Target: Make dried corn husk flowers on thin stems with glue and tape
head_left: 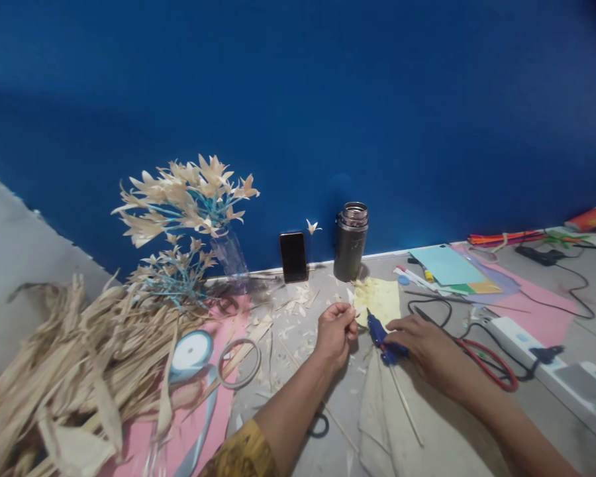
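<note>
My left hand (336, 331) is closed in a pinch, and a small pale piece, perhaps a corn husk petal, shows at its fingertips. Facing it, my right hand (427, 351) has its fingers curled around the handle of a blue glue gun (379, 333). The gun's nozzle points up and left, close to the left fingertips, and a whitish glue stick (406, 405) juts from its back end. Beneath the nozzle lies a yellow paper sheet (383, 298). Part of the handle is hidden by my right fingers.
Dried husks (74, 371), a ribbon roll (191, 354) and a tape ring (239, 363) lie left. Along the blue wall stand a bottle vase (230, 255) of husk flowers, a phone (293, 257) and a flask (350, 245). Right are scissors (491, 364) and a power strip (521, 341).
</note>
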A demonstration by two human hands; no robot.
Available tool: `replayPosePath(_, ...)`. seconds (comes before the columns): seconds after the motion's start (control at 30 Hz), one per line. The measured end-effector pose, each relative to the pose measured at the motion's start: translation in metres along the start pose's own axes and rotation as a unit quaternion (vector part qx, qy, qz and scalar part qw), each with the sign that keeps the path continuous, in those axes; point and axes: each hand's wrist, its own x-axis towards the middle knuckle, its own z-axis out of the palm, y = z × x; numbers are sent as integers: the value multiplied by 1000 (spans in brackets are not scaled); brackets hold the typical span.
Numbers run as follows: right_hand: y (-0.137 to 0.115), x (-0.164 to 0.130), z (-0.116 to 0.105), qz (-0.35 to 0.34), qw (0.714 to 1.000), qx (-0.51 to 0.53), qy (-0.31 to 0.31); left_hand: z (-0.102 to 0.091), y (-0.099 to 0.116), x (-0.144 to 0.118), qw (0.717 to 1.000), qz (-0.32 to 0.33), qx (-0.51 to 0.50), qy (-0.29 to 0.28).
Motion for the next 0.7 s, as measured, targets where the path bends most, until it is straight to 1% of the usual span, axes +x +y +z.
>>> replayPosePath(0.07, -5, 9, -1, -6, 999, -15, 49, 1, 0, -1, 1000, -15, -15, -7)
replayPosePath(0.13, -13, 22, 0, -4, 993, -56, 104, 2, -1, -2, 999, -31, -30, -17)
replayPosePath(0.23, -22, 42, 9, -16, 983, -103, 151, 3, -1, -6, 997, -47, -47, -29)
replayPosePath(0.3, -23, 50, 16, -19, 978, -119, 168, 3, 0, -7, 997, -50, -51, -31)
replayPosePath(0.4, -20, 52, 24, -20, 974, -134, 181, 1, 0, -6, 997, -49, -52, -26)
replayPosePath(0.57, -17, 50, 25, -12, 972, -137, 191, 0, 0, -4, 997, -56, -52, -21)
replayPosePath(0.63, -16, 50, 26, -1, 974, -118, 191, 0, 0, -5, 996, -64, -54, -23)
replayPosePath(0.7, -15, 50, 27, 34, 975, -49, 213, 1, 0, -7, 995, -76, -60, -28)
